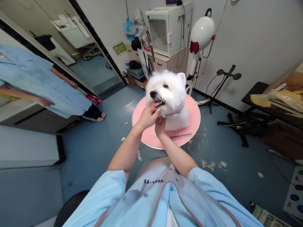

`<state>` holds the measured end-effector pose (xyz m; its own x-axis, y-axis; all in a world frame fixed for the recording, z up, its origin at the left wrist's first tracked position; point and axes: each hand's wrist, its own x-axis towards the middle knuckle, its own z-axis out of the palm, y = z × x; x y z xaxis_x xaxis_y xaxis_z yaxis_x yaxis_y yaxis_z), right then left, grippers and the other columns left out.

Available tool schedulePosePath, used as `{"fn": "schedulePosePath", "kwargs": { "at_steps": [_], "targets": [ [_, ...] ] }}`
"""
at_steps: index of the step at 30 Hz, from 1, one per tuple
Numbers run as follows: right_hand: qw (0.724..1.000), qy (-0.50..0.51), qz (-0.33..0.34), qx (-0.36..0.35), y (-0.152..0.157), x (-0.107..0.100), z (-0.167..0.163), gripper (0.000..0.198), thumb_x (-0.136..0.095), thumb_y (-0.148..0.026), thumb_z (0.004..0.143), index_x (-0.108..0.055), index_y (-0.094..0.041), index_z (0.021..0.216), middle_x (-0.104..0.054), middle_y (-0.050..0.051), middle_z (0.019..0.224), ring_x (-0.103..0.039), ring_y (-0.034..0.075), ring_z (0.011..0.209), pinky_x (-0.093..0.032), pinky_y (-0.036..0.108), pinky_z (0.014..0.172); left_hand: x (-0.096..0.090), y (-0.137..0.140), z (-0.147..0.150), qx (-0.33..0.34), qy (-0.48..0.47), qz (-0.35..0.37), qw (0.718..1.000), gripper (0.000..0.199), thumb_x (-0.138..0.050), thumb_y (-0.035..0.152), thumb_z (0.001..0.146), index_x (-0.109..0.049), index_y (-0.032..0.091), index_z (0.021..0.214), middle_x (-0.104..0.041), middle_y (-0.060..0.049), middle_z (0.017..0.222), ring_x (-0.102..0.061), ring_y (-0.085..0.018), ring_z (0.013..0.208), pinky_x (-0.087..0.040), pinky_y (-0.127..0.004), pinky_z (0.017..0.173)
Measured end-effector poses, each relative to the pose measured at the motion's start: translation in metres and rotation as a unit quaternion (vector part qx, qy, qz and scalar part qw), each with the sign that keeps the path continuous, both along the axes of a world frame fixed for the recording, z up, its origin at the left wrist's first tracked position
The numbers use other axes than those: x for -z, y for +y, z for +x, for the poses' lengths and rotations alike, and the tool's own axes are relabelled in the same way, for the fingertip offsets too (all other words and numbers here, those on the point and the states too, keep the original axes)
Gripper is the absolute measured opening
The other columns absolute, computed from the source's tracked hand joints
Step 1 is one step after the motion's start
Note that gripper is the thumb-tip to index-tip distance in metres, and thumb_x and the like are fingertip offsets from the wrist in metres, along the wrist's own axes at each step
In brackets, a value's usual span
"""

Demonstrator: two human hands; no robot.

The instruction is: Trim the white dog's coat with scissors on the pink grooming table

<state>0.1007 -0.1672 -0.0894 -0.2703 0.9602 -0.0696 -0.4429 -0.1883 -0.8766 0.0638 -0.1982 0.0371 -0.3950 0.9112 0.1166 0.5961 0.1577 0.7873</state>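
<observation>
A fluffy white dog [169, 91] is on a round pink table [137, 118], mouth open and tongue showing. My left hand [149, 117] is closed in a pinch at the fur under its chin, just below the mouth. Close beside it, my right hand [160, 125] has its fingers curled up under the chin by the chest; what lies inside them is hidden. A thin purple strip, perhaps a comb [181, 136], lies on the table near my right wrist.
White fur clumps [208, 164] litter the blue floor. Behind the table stand a white glass-door cabinet [161, 31] and a stand dryer [202, 33]. A black stand [227, 75] is at right. Another person in blue [42, 82] stands at left by a mirror [94, 66].
</observation>
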Motion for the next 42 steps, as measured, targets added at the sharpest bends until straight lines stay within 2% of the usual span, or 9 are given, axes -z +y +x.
{"fn": "schedulePosePath", "kwargs": {
  "at_steps": [3,6,10,15,20,22,26,36,42],
  "targets": [
    [1.0,-0.011,0.001,-0.003,0.0,0.001,0.001,0.027,-0.064,-0.022,0.073,-0.039,-0.027,0.082,-0.047,-0.005,0.073,-0.051,0.015,0.075,-0.05,0.028,0.07,0.001,0.0,0.0,0.003,-0.007,0.0,1.0,0.032,-0.053,0.034,0.08,-0.061,0.012,0.058,-0.065,-0.004,0.058,-0.057,-0.012,0.059,-0.042,-0.021,0.06],
    [1.0,-0.02,-0.004,-0.012,-0.001,0.001,0.003,0.025,-0.063,-0.02,0.072,-0.04,-0.027,0.079,-0.049,-0.004,0.072,-0.052,0.015,0.075,-0.049,0.029,0.07,0.002,-0.001,0.0,-0.008,0.008,0.008,1.0,0.034,-0.054,0.035,0.079,-0.055,0.013,0.053,-0.059,-0.003,0.053,-0.05,-0.01,0.054,-0.037,-0.021,0.054],
    [0.998,0.057,-0.016,-0.019,-0.002,0.0,0.008,0.032,-0.068,-0.021,0.066,-0.044,-0.027,0.088,-0.057,-0.004,0.081,-0.058,0.015,0.081,-0.053,0.031,0.078,0.003,-0.002,0.0,-0.013,0.017,0.01,1.0,0.034,-0.052,0.037,0.077,-0.054,0.013,0.052,-0.053,-0.001,0.051,-0.044,-0.009,0.053,-0.034,-0.021,0.053],
    [0.99,0.112,-0.045,-0.075,-0.005,-0.002,0.017,0.039,-0.075,-0.024,0.059,-0.047,-0.025,0.086,-0.058,-0.004,0.078,-0.058,0.015,0.075,-0.053,0.03,0.071,0.005,-0.003,-0.002,-0.025,0.016,0.005,1.0,0.033,-0.051,0.038,0.075,-0.051,0.014,0.052,-0.049,0.0,0.05,-0.041,-0.009,0.053,-0.033,-0.021,0.053],
    [0.979,0.168,-0.067,-0.096,-0.005,-0.007,0.027,0.042,-0.074,-0.026,0.062,-0.051,-0.024,0.097,-0.065,-0.002,0.094,-0.062,0.015,0.087,-0.055,0.032,0.081,0.007,-0.003,-0.002,-0.029,0.03,0.005,0.999,0.033,-0.051,0.038,0.075,-0.047,0.015,0.052,-0.042,0.001,0.049,-0.036,-0.008,0.052,-0.028,-0.021,0.051],
    [0.979,0.158,-0.071,-0.109,-0.003,-0.008,0.031,0.044,-0.075,-0.025,0.061,-0.051,-0.024,0.099,-0.065,-0.002,0.096,-0.062,0.015,0.088,-0.055,0.033,0.082,0.007,-0.003,0.0,-0.037,0.023,0.004,0.999,0.032,-0.051,0.038,0.074,-0.047,0.015,0.053,-0.041,0.001,0.049,-0.036,-0.008,0.051,-0.027,-0.021,0.05],
    [0.976,0.14,-0.1,-0.134,-0.002,-0.009,0.04,0.042,-0.076,-0.023,0.059,-0.047,-0.024,0.09,-0.062,-0.006,0.079,-0.061,0.013,0.077,-0.056,0.031,0.077,0.006,-0.003,0.004,-0.054,0.001,0.014,0.998,0.031,-0.051,0.039,0.072,-0.047,0.015,0.052,-0.042,0.0,0.049,-0.036,-0.008,0.05,-0.028,-0.021,0.049],
    [0.972,0.117,-0.119,-0.163,0.006,-0.005,0.061,0.047,-0.077,-0.028,0.06,-0.042,-0.025,0.092,-0.061,-0.007,0.08,-0.065,0.012,0.078,-0.056,0.032,0.08,0.018,-0.002,0.006,-0.082,0.008,0.028,0.996,0.038,-0.051,0.047,0.07,-0.045,0.016,0.049,-0.042,0.0,0.047,-0.035,-0.007,0.048,-0.026,-0.02,0.047],
    [0.963,0.103,-0.125,-0.216,0.018,0.002,0.077,0.049,-0.08,-0.027,0.06,-0.043,-0.025,0.092,-0.061,-0.008,0.078,-0.067,0.012,0.075,-0.056,0.03,0.077,0.011,-0.003,0.013,-0.112,-0.032,0.039,0.992,0.038,-0.051,0.049,0.066,-0.048,0.016,0.049,-0.048,-0.002,0.047,-0.04,-0.009,0.047,-0.029,-0.021,0.047]
  ]
}}
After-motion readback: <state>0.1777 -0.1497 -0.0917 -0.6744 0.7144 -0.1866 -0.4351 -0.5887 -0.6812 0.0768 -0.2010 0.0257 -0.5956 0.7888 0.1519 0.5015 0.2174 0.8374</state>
